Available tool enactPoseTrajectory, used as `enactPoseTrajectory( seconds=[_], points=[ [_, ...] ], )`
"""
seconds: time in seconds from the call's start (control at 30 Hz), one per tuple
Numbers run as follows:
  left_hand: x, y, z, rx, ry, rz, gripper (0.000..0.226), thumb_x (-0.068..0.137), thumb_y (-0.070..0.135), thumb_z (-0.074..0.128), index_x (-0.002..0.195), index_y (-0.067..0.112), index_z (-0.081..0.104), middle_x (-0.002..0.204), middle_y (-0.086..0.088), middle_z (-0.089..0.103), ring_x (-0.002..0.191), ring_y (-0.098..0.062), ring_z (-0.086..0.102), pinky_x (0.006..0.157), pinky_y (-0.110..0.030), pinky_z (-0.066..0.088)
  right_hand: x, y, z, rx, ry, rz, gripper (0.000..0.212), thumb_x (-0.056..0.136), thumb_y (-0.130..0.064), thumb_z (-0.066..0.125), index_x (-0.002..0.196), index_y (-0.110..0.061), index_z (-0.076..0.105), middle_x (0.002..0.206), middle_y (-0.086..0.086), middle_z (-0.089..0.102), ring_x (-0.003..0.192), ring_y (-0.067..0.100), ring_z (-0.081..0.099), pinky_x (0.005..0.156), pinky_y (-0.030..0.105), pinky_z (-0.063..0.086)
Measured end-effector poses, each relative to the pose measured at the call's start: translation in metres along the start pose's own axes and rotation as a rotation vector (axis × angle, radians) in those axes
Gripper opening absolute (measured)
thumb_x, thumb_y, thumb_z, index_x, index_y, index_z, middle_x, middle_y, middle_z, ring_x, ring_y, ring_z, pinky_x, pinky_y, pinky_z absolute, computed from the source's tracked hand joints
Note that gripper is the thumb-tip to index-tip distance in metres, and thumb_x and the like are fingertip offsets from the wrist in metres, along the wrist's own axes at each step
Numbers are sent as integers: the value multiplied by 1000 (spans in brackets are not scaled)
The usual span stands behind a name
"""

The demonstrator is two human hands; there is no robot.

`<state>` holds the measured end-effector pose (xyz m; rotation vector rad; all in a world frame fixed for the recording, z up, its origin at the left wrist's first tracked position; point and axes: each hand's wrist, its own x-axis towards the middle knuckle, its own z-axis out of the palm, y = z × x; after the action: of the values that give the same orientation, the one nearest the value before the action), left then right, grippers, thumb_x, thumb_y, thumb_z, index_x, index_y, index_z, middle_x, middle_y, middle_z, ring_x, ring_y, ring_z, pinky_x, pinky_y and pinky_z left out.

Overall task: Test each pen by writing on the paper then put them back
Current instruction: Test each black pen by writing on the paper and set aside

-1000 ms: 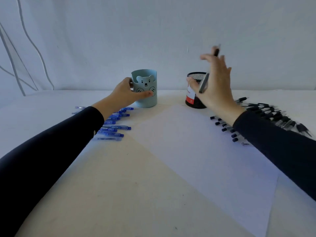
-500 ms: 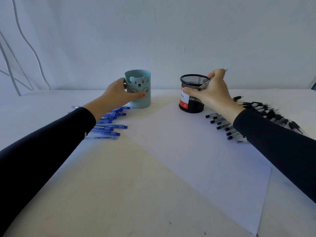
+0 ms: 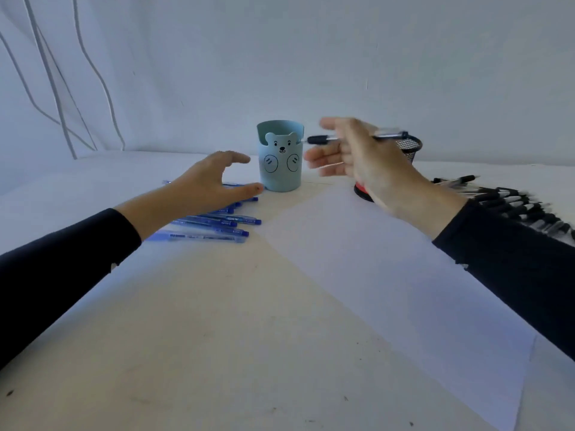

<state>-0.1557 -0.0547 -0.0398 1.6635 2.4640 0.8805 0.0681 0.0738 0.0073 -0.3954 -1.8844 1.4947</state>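
My right hand (image 3: 361,157) holds a black pen (image 3: 323,139) level in the air, its capped end pointing left toward the blue bear cup (image 3: 280,163). The hand is blurred and covers much of the black mesh holder (image 3: 411,148) behind it. Left of the cup, my left hand (image 3: 211,181) hovers with fingers spread above a row of blue pens (image 3: 217,223), apart from the cup and holding nothing. A white sheet of paper (image 3: 389,281) lies on the table in front of the cup and holder.
Several black pens (image 3: 513,209) lie in a row at the right, partly behind my right sleeve. The beige table (image 3: 202,337) stretches toward me. A white wall stands close behind the cup and holder.
My left hand has let go of the bear cup and drawn back to the left. My right hand has swung left from the mesh holder's rim with the black pen, now held level.
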Motion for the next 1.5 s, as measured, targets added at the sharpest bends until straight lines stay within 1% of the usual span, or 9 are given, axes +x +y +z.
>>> enactPoseTrajectory(
  seconds=[0.07,0.17,0.27,0.33,0.43,0.6,0.77,0.9,1.5],
  points=[
    [-13,-4,-4,119,-89,70,85,67,86,53,134,33,50,142,12,47,134,-11,37,112,-31,29,0,10,15,-43,-175,166,25,98,-13,45,107,-6,67,94,14,74,85,22,70,78,31,57],
    [-26,-2,0,135,-186,153,84,62,86,43,131,39,52,141,20,45,136,-7,32,116,-35,24,3,25,33,-129,-268,181,7,90,-14,65,86,-9,66,76,6,71,68,16,63,64,26,50],
    [-25,-4,6,159,-203,250,72,71,81,41,126,37,56,132,22,48,128,-8,41,113,-37,30,13,32,45,-162,-251,133,32,81,-23,77,66,-18,51,55,-3,56,50,11,46,50,20,37],
    [-22,-8,7,135,-174,260,65,74,73,39,123,35,60,136,14,51,128,-10,44,113,-33,30,20,33,50,-104,-219,114,43,83,-23,76,58,-18,42,53,-1,48,45,11,38,46,17,32],
    [-19,-18,6,96,-186,263,54,78,64,40,120,37,63,137,14,52,129,-6,43,114,-32,29,28,37,56,-148,-203,89,47,89,-17,69,52,-17,40,55,3,52,40,11,39,43,17,32],
    [-18,-28,3,41,-200,286,48,84,61,42,119,36,63,131,19,53,126,-2,44,113,-35,32,28,57,72,-293,-204,49,42,85,-6,62,52,-15,37,39,-6,43,37,5,35,41,14,30],
    [-17,-30,3,117,-215,267,59,80,73,38,125,40,57,144,20,47,141,-3,30,118,-44,21,25,63,73,-311,-225,23,42,83,-6,62,53,-16,35,40,-8,40,39,7,34,41,12,29],
    [-16,-31,3,117,-214,268,56,80,70,38,124,41,56,145,18,46,140,-4,31,118,-48,22,25,64,74,-288,-234,29,47,82,-8,64,48,-20,35,41,-8,39,41,9,36,41,13,31],
    [-16,-31,1,137,-227,275,55,83,68,35,127,41,55,146,16,46,139,-5,33,117,-45,25,27,70,76,-292,-252,-26,50,82,-10,68,42,-24,41,42,-11,41,43,9,39,46,18,36]
  ],
)
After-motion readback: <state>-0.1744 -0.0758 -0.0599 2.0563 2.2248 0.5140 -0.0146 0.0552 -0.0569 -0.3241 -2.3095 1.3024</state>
